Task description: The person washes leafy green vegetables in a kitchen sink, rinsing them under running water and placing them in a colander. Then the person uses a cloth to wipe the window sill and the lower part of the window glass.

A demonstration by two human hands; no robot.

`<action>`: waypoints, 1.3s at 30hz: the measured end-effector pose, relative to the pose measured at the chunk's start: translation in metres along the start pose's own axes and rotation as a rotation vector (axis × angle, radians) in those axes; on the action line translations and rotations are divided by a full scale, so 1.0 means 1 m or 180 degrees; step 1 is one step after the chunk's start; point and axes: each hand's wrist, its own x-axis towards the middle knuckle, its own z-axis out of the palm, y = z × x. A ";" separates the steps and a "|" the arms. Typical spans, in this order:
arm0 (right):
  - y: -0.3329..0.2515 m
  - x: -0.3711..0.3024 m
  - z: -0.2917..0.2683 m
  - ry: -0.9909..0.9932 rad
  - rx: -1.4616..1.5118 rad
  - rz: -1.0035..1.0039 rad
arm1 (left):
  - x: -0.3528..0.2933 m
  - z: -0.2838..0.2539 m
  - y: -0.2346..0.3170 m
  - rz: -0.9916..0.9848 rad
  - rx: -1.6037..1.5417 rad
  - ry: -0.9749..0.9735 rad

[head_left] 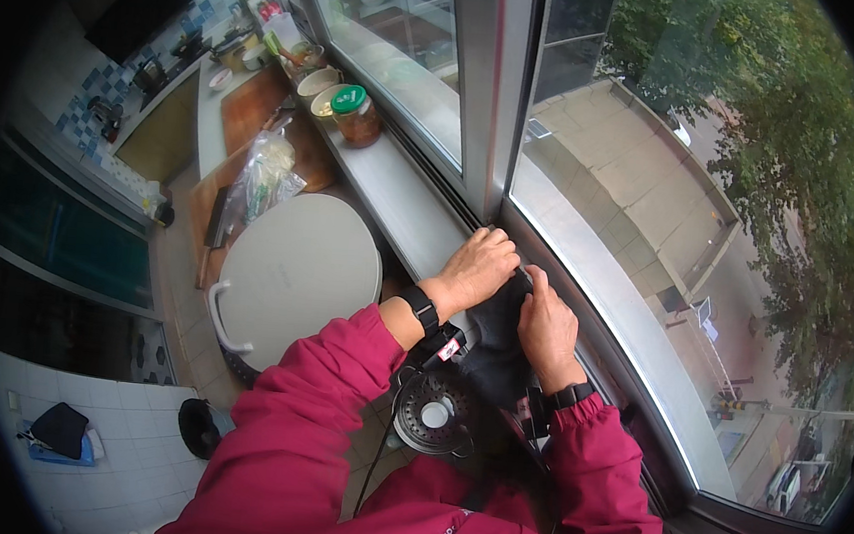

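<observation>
My left hand [477,269] is at the window track with its fingers curled down on a dark grey cloth [491,342]. Close beside it, my right hand [548,329] pinches the cloth's edge between thumb and fingers. The cloth hangs from both hands over the inner edge of the window sill [392,199]. Black bands circle both wrists, and a small black device shows under the left one. Part of the cloth's upper edge is hidden behind my fingers.
A large round grey top with a handle [297,267] stands to the left. Below the cloth is a round perforated metal piece [433,414]. A green-lidded jar [355,119] and bowls stand farther along the sill. A plastic bag of vegetables [269,169] lies on a wooden board.
</observation>
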 end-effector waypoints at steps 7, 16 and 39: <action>-0.002 0.009 -0.003 -0.0636 -0.0505 0.0044 | 0.007 -0.001 0.003 -0.0084 0.0101 -0.0375; -0.013 0.010 -0.001 -0.0633 -0.0224 0.0171 | 0.004 0.007 0.000 -0.0258 -0.0056 -0.0241; 0.005 -0.003 0.005 0.0778 -0.0006 -0.0385 | -0.012 0.000 0.005 -0.0293 -0.0566 0.0661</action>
